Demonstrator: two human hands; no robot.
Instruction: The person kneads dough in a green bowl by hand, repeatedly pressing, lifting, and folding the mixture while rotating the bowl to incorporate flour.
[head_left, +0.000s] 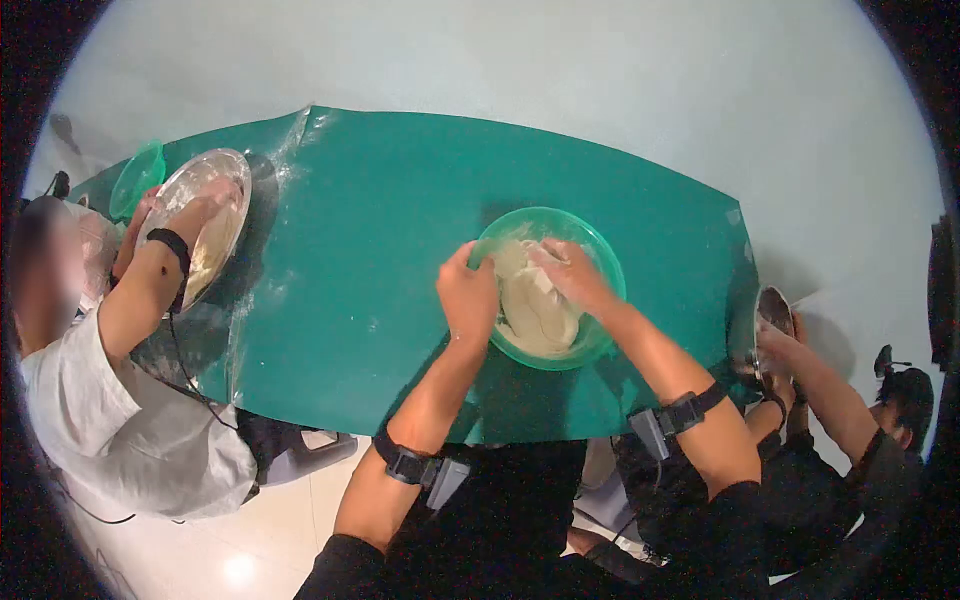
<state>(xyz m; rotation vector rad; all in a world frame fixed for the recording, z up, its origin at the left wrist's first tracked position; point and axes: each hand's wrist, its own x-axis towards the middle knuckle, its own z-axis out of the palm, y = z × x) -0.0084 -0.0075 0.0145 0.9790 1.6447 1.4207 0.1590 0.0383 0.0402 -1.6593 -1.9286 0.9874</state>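
Observation:
A translucent green bowl (610, 250) stands on the green table in front of me, with pale dough (535, 315) and loose flour inside. At the bowl's left side, my left hand (468, 298) grips the rim, thumb toward the inside. My right hand (575, 275) reaches in over the right side. Its fingers are curled on the upper part of the dough and look coated with white flour or dough. Part of the dough is hidden beneath those fingers.
The green table (380, 200) has scattered flour on its left part. To the left, a person in a white shirt works in a metal basin (243, 190), with another green bowl (140, 178) behind it. At the right edge another person handles a metal bowl (770, 305).

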